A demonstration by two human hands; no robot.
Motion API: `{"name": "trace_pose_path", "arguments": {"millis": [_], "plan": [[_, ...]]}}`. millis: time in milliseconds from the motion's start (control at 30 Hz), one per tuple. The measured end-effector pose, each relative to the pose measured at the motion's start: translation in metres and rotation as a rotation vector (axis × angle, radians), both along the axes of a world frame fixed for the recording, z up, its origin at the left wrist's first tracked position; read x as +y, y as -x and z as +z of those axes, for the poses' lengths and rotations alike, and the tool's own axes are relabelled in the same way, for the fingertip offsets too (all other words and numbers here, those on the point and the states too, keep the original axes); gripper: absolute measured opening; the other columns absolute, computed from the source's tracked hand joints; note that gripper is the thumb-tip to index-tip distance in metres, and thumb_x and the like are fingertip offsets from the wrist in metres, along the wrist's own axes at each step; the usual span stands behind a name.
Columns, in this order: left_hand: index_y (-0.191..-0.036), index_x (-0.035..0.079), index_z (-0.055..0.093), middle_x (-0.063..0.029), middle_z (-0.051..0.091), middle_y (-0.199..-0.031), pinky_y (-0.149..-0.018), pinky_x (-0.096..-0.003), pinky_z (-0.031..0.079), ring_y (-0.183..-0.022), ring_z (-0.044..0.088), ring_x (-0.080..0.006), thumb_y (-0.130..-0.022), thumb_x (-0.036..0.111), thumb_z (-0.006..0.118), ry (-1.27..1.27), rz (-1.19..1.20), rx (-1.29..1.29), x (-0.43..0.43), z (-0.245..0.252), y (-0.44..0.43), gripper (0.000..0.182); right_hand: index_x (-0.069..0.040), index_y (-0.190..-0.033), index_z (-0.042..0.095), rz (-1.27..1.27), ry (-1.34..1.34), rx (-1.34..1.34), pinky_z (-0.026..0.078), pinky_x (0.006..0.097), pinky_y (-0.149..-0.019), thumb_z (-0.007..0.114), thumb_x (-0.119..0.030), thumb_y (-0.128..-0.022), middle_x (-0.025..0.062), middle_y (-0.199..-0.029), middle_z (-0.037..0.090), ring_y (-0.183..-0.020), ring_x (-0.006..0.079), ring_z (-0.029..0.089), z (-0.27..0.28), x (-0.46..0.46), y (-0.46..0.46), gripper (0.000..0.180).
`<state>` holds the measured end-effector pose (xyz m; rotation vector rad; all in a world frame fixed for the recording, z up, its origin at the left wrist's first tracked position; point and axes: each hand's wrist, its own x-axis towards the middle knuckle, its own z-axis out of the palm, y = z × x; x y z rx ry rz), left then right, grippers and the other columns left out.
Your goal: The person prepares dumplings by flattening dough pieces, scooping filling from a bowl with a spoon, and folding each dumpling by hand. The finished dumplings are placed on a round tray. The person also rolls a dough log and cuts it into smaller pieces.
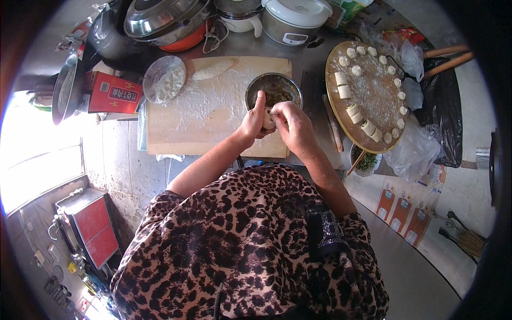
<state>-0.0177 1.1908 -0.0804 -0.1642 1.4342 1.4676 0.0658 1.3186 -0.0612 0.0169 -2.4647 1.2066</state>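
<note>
My left hand [253, 121] cups a small dough bun [269, 119], its thumb pointing up. The fingertips of my right hand [293, 126] pinch the bun's edge. Just beyond both hands stands a metal bowl [297, 86] with dark chopped filling [277, 97] in it; the hands partly cover its near side. Under them lies a floured wooden board [200, 130], with an oblong piece of dough [212, 70] at its far edge. To the right, a round board [372, 94] carries several small pleated buns [356, 70] and several cut dough rolls [344, 91].
A clear bowl of flour [165, 79] overlaps the wooden board's left corner, beside a red box [115, 94]. A rolling pin [333, 123] lies between the boards. Chopped greens [365, 162] fill a bowl below the round board. Behind stand a rice cooker [295, 21] and a lidded pan [166, 24].
</note>
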Motion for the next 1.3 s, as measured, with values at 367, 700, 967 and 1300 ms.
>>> {"name": "trace_pose_path", "arguments": {"millis": [367,700,967,1300], "plan": [[-0.067,0.015,0.056,0.0001,0.049,-0.054,-0.037,-0.0249,0.023,-0.040,0.038,-0.0081,-0.092,0.082,0.020,-0.072,-0.120,-0.055,-0.004,-0.004,0.004,0.080,-0.002,-0.099,0.065,0.072,-0.058,-0.049,0.054,0.0378,-0.074,0.067,0.002,-0.086,0.0125,-0.097,0.065,-0.087,0.0317,0.067,0.013,0.005,-0.001,0.014],[-0.064,0.014,0.054,0.0004,0.049,-0.053,-0.037,-0.0249,0.022,-0.039,0.037,-0.0076,-0.092,0.082,0.018,-0.064,-0.239,-0.049,-0.003,0.005,0.009,0.082,-0.003,-0.101,0.061,0.253,-0.050,-0.198,0.053,0.0430,-0.077,0.067,-0.005,-0.088,0.0131,-0.097,0.060,-0.088,0.0351,0.064,0.023,0.020,0.005,0.014],[-0.067,0.013,0.054,0.0000,0.048,-0.053,-0.037,-0.0238,0.021,-0.039,0.035,-0.0075,-0.091,0.083,0.018,-0.154,-0.314,-0.148,-0.003,0.007,0.012,0.082,-0.002,-0.099,0.063,0.353,-0.016,-0.156,0.051,0.0405,-0.075,0.067,-0.002,-0.087,0.0112,-0.094,0.059,-0.085,0.0323,0.064,0.037,0.023,0.009,0.012],[-0.067,0.015,0.052,0.0000,0.046,-0.053,-0.038,-0.0266,0.020,-0.039,0.032,-0.0092,-0.094,0.080,0.020,-0.114,-0.222,-0.185,0.003,0.006,0.013,0.077,-0.002,-0.101,0.064,0.420,-0.189,-0.189,0.052,0.0399,-0.078,0.070,-0.004,-0.084,0.0104,-0.095,0.058,-0.089,0.0300,0.064,0.043,0.027,0.011,0.018]]}}
